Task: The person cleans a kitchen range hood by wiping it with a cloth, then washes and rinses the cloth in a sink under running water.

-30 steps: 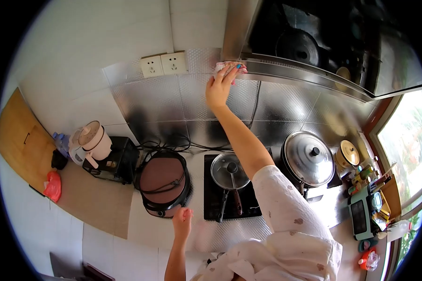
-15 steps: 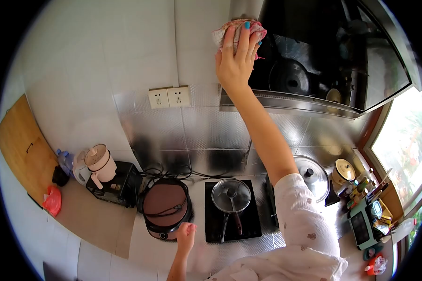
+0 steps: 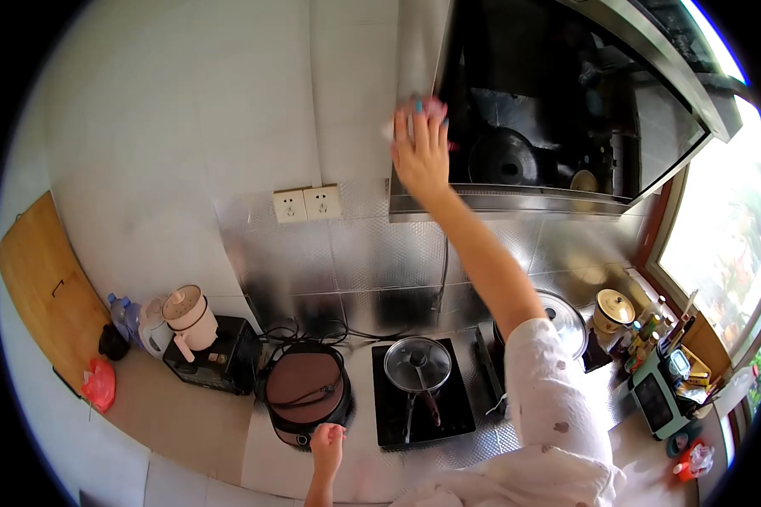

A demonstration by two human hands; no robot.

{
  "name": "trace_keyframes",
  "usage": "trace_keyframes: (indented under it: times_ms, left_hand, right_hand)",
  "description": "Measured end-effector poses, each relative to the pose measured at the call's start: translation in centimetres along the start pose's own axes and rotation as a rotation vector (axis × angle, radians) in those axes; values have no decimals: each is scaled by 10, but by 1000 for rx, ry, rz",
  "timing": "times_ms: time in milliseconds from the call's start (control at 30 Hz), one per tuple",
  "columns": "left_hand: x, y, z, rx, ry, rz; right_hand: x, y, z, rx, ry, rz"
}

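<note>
My right hand [image 3: 423, 160] is raised high and presses a crumpled pink and white cloth [image 3: 437, 108] against the left side of the range hood [image 3: 524, 101]. Its fingers spread over the cloth, which they partly hide; hand and cloth are slightly blurred. The hood's black glass front slopes beside the hand. Low in the view, my left hand [image 3: 327, 448] is curled into a loose fist, with nothing visible in it. It hovers by the front of a round electric griddle [image 3: 306, 389] with a brown lid and a cord lying on top.
A glass-lidded pan [image 3: 418, 365] stands on a black cooktop [image 3: 458, 414]. Right of it are a large lidded pot [image 3: 566, 325], a cream pot [image 3: 614, 309], bottles and a green appliance [image 3: 656, 406]. Wall sockets [image 3: 306, 204], a black oven [image 3: 220, 363] and a pink cooker [image 3: 188, 317] are at left.
My right hand has slid down the hood's side with the cloth. The whole view has shifted a little. My left hand stays curled near the griddle.
</note>
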State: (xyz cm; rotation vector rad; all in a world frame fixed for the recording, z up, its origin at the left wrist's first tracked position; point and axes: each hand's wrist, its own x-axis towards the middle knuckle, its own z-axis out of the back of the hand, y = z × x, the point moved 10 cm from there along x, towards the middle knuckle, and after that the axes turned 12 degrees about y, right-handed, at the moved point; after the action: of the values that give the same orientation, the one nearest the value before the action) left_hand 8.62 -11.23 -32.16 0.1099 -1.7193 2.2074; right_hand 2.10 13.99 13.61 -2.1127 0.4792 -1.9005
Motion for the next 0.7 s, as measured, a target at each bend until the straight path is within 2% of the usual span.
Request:
trace_keyframes:
  times_ms: [67, 100, 200, 300, 367, 400, 467, 533, 567, 600, 667, 700]
  left_hand:
    - [6, 3, -7, -34, 23, 6]
    - [9, -3, -10, -38, 22, 1]
    - [15, -23, -31, -46, 78, -13]
    - [15, -25, -49, -66, 142, -71]
    - [10, -16, -52, -86, 143, -65]
    - [9, -13, -51, -98, 142, -60]
    - [4, -15, -48, -80, 143, -40]
    - [2, -14, -47, -61, 146, -22]
    - [1, -11, -47, -81, 136, -9]
    - [1, -7, -47, -101, 127, 5]
    - [4, 3, -51, -113, 126, -9]
    - [4, 5, -53, -120, 124, -20]
  right_hand:
    - [60, -14, 40, -10, -148, 17]
    - [82, -22, 53, 26, -153, 1]
    - [99, -29, 70, 78, -275, 53]
    - [54, -12, 30, 106, 20, 121]
    - [-2, 10, 1, 212, 235, 361]
    - [-25, 22, -9, 118, 326, 466]
    - [-39, 21, -10, 63, 315, 515]
    - [-22, 21, 4, 172, 364, 606]
    - [-1, 9, 30, 133, 189, 538]
    - [24, -14, 34, 241, 101, 471]
    - [77, -35, 77, 78, -173, 391]
    - [106, -45, 88, 43, -123, 321]
